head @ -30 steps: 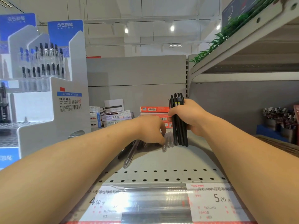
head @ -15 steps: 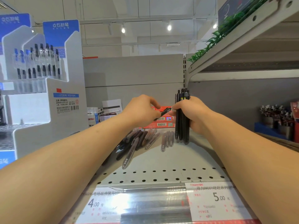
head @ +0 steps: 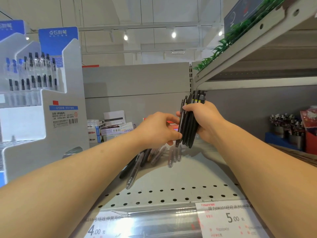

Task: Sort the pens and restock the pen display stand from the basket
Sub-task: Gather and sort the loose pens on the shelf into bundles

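Note:
My right hand (head: 205, 121) grips an upright bundle of black pens (head: 190, 124) above the grey shelf (head: 188, 176). My left hand (head: 157, 129) pinches one more black pen (head: 180, 122) and holds it against the left side of that bundle. Below the hands, several loose pens (head: 151, 157), some clear and some dark, lie scattered on the shelf. The white and blue pen display stand (head: 42, 103) rises at the left, with rows of pens in its upper tier. No basket is in view.
Small stationery boxes (head: 111, 127) are stacked at the back of the shelf. Price tags (head: 228, 219) line the shelf's front rail. An upper shelf (head: 257, 54) with fake grass overhangs on the right. Cups of pens (head: 283, 124) stand at the far right.
My left hand picked a black pen from the loose pile, lifted it and brought it against the bundle in my right hand. The bundle has risen off the shelf.

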Available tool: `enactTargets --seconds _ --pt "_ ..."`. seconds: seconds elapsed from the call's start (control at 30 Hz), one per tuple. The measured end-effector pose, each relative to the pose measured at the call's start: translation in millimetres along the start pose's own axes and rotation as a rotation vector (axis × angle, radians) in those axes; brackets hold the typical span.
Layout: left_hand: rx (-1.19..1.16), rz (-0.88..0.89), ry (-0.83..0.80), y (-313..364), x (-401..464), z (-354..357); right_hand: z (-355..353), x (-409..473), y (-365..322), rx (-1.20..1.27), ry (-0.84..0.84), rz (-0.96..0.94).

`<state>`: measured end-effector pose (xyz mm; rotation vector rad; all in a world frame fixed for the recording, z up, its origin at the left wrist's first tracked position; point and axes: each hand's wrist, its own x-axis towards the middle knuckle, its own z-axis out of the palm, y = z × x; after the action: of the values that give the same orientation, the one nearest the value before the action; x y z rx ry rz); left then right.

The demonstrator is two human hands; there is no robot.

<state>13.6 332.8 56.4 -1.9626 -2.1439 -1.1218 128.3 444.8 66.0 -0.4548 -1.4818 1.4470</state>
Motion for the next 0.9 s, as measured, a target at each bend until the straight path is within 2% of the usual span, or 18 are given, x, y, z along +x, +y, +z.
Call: enactTargets --seconds 0.3,0.4,0.53,0.57,0.67,0.7,0.8,0.9 --pt "-0.011 0.023 -0.016 -3 0 0 2 -4 -4 -0.029 -0.063 -0.061" --pt "0.106 0.041 -0.039 -3 -1 4 2 -7 -4 -0.163 -0.072 -0.109" --pt "0.324 0.035 -0.231 -2 -3 6 -1 -10 -3 -0.349 -0.047 -0.112" --pt "0.382 0.027 -0.228 -1 -3 1 -2 -9 -2 -0.356 -0.042 -0.099" --pt "0.533 -0.033 -0.058 -5 0 -29 -3 -7 -1 -0.351 -0.056 -0.045" --pt "0.547 -0.066 -0.055 -8 1 -40 -2 -7 0 -0.343 -0.061 -0.031" --pt "0.557 -0.167 -0.188 -19 -2 -55 -2 -9 2 -0.326 -0.081 0.013" --pt "0.566 -0.191 -0.161 -27 -2 -57 -3 -10 4 -0.369 -0.109 0.068"
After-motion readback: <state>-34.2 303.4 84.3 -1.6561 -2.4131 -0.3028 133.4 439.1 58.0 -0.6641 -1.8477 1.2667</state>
